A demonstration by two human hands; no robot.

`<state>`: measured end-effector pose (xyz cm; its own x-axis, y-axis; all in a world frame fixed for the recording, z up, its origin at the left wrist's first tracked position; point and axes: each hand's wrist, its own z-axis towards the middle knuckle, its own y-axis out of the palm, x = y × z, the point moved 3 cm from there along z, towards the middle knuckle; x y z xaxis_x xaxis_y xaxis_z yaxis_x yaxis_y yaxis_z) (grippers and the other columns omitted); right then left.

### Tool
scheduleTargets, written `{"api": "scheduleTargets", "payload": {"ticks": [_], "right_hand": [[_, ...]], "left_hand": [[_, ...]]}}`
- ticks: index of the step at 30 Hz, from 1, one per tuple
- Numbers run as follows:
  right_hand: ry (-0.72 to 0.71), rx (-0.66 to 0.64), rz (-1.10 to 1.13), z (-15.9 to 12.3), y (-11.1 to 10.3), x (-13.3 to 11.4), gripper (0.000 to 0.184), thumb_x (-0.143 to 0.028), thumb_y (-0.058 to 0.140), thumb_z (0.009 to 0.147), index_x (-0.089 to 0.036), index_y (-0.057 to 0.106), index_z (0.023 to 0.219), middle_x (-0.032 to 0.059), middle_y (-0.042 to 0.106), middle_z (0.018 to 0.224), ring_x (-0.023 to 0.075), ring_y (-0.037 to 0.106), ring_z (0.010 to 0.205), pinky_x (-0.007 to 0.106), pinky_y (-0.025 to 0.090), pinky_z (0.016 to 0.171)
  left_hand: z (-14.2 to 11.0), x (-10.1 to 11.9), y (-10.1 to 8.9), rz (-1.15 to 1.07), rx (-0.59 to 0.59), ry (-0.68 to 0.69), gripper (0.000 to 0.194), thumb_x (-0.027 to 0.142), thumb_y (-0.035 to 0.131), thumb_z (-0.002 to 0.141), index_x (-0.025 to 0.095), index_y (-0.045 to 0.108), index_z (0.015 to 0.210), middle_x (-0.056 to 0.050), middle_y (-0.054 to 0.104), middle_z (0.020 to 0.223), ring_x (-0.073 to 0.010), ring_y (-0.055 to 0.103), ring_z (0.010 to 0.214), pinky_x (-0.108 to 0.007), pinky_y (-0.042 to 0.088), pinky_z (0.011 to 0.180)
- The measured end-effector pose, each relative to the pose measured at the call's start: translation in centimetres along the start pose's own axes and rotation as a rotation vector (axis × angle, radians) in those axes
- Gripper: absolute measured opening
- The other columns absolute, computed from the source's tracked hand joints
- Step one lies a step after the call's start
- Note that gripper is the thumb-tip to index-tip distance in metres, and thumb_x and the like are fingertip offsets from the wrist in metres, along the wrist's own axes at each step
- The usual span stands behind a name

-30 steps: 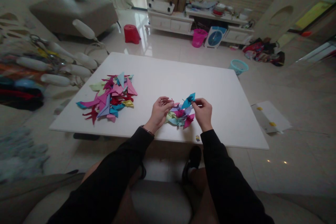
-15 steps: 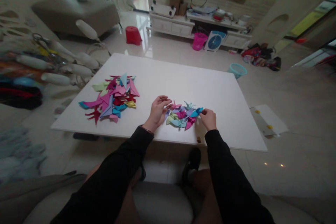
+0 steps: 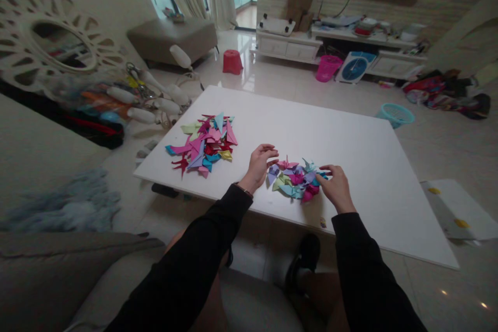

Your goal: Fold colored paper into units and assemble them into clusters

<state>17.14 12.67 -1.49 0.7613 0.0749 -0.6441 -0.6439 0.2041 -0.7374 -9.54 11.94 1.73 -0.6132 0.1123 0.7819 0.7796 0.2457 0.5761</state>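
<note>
Black-sleeved forearms reach over a white rectangular table. The left hand, fingers open and loosely curved, stands beside a small cluster of multicoloured folded-paper figures; the right hand is bent at a blue folded-paper piece on the cluster's right edge, grip not discernible. Leftward lies a larger multicoloured folded-paper heap; on the floor beyond, a squat red stool.
</note>
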Motion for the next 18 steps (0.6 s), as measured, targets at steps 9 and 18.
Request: {"api": "scheduleTargets", "payload": {"ticks": [9, 18], "right_hand": [[-0.031, -0.035, -0.008, -0.5, 0.0, -1.2, 0.021, -0.036, 0.062, 0.075, -0.019, 0.07, 0.084, 0.0073, 0.06, 0.094, 0.0229, 0.062, 0.084, 0.042, 0.05, 0.085], [-0.058, -0.039, 0.041, -0.3, -0.1, -2.5, 0.017, -0.034, 0.062, 0.075, -0.019, 0.07, 0.08, 0.007, 0.063, 0.092, 0.0224, 0.061, 0.083, 0.04, 0.048, 0.084]], "left_hand": [[0.6, 0.0, -1.1, 0.115, 0.062, -0.023, 0.016, 0.014, 0.066, 0.069, 0.018, 0.061, 0.084, -0.004, 0.065, 0.086, -0.0147, 0.062, 0.078, -0.028, 0.049, 0.07], [3.2, 2.6, -5.6, 0.336, 0.29, 0.205, 0.026, 0.011, 0.066, 0.066, 0.019, 0.057, 0.088, -0.002, 0.063, 0.087, -0.0148, 0.06, 0.082, -0.028, 0.047, 0.076]]}}
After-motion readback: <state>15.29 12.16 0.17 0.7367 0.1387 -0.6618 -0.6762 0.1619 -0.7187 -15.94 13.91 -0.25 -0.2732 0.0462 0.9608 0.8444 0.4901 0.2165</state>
